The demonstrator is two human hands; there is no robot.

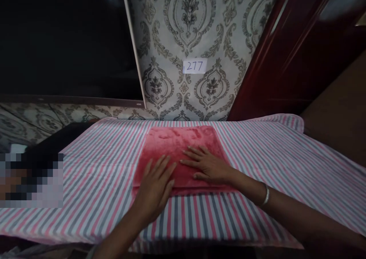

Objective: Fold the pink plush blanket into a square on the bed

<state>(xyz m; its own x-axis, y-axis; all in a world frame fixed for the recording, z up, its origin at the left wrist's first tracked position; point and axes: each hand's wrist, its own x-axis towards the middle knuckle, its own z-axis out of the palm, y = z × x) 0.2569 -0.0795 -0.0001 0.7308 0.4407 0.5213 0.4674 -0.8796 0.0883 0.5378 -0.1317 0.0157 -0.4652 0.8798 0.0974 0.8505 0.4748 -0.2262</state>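
Observation:
A folded plush red cloth (171, 146), thick and blanket-like, lies flat in the middle of the striped tablecloth (100, 167). Its near edge shows more than one layer. My left hand (156, 184) rests on the cloth's near left part, palm down with fingers stretched out. On its right half lies my right hand (207, 165), also palm down, fingers spread and pointing left. Neither hand grasps the cloth. A pale bangle (266, 195) circles my right wrist.
A large black screen (65, 41) hangs at the upper left. Patterned wallpaper bears a white paper marked 277 (195, 66). A dark red glossy panel (286, 60) stands at the right. A pixelated patch covers the far left.

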